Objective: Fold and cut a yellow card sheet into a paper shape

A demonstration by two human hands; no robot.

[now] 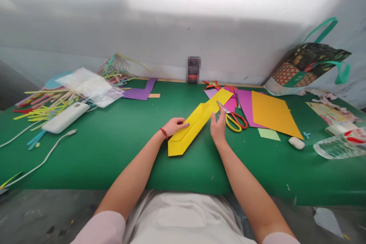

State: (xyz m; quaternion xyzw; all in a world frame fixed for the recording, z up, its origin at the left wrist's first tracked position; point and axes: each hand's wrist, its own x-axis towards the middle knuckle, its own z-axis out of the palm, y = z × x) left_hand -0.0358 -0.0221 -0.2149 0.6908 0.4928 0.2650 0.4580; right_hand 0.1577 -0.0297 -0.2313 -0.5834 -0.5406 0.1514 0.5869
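Observation:
A long strip of folded yellow paper (197,120) slants across the middle of the green table, with crease lines and a pointed near end. My left hand (175,126) grips its left edge, the thumb on top and the other fingers partly hidden. By the strip's right edge, my right hand (218,127) has its thumb and forefinger apart and nothing visible between them. Just beyond those fingertips lie scissors (227,110) with one red and one yellow handle, their tip over the far part of the yellow paper.
Magenta (246,106) and orange sheets (271,112) lie at right, near a white earbud case (296,143) and plastic bottle (333,146). A bag (300,65) stands behind. Left are paper strips (54,101), a power bank (65,118), a cable (54,152) and purple paper (137,93).

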